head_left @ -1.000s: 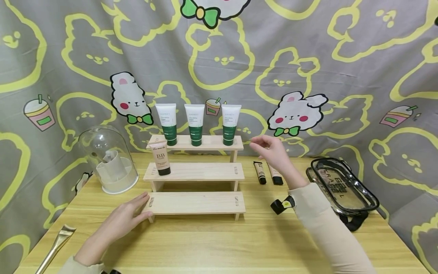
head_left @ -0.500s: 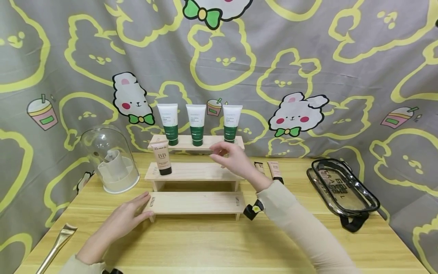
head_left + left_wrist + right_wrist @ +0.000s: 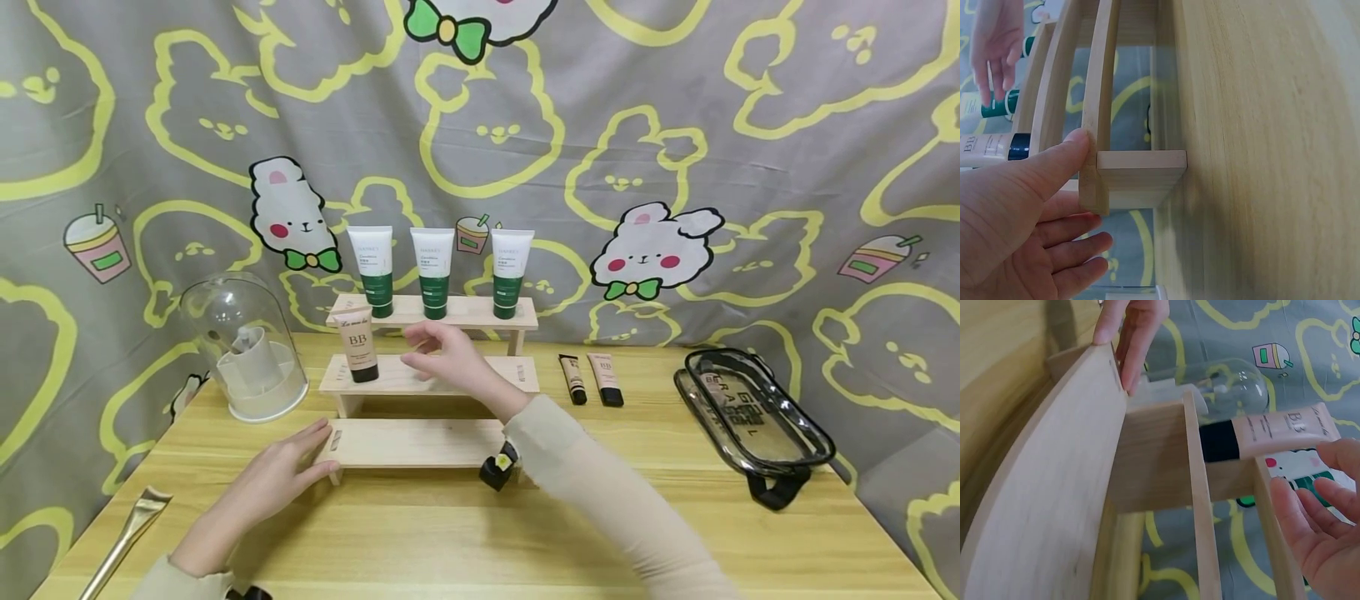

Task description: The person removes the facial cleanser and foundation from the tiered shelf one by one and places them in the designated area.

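Observation:
A wooden display stand with three steps (image 3: pixel 423 446) stands on the table. My left hand (image 3: pixel 273 479) holds the left end of its lowest step, thumb on one side and index finger on the other (image 3: pixel 1029 231). On the middle step a pink BB cream tube (image 3: pixel 358 343) stands upright on its black cap, at the left end. My right hand (image 3: pixel 453 358) hovers just right of this tube, fingers loosely bent and apart from it, as the right wrist view shows (image 3: pixel 1325 519). Three white-and-green tubes, including the middle one (image 3: pixel 432 271), stand on the top step.
Right of the stand lie a small beige-and-black tube (image 3: pixel 572 379) and another BB cream tube (image 3: pixel 605 379). A clear black-edged pouch (image 3: pixel 757 425) lies far right. Left stand a glass dome (image 3: pixel 243 350) and a golden brush-like tool (image 3: pixel 123 537). A patterned curtain (image 3: pixel 525 125) hangs behind.
My right hand has moved left from above the two lying tubes, across the middle step, to beside the standing BB cream tube. My left hand keeps its place on the lowest step.

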Tool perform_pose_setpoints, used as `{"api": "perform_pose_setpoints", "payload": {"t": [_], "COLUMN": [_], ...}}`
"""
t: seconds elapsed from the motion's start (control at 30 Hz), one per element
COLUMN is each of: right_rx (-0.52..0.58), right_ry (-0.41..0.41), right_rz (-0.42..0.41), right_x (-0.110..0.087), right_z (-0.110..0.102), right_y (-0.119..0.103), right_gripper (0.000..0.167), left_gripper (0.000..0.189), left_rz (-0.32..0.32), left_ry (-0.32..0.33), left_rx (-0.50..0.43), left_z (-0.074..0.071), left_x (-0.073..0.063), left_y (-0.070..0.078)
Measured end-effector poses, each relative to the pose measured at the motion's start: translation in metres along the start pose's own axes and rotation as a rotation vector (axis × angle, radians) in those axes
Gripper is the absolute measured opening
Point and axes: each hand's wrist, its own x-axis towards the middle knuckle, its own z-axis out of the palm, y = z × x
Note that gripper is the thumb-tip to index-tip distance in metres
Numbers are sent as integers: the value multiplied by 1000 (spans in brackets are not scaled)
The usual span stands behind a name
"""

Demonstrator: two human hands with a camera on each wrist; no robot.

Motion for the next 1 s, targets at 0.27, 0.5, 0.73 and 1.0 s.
{"api": "perform_pose_setpoints", "payload": {"t": [0.27, 0.5, 0.73, 1.0], "right_rx": [129, 184, 213, 217], "right_ry": [8, -4, -1, 1], "right_rz": [47, 95, 121, 145], "right_x": [17, 27, 32, 36], "right_z": [20, 31, 37, 43], "right_y": [-3, 2, 4, 4], "right_gripper": [34, 34, 31, 33], "left_gripper": [54, 54, 55, 54], "left_rz": [-2, 11, 6, -3], "left_ry": [-2, 19, 20, 4], "left_rx": [2, 12, 16, 6], "left_z": [-1, 0, 0, -1], "left_x": [0, -2, -1, -1], "left_y": [1, 1, 1, 2]}}
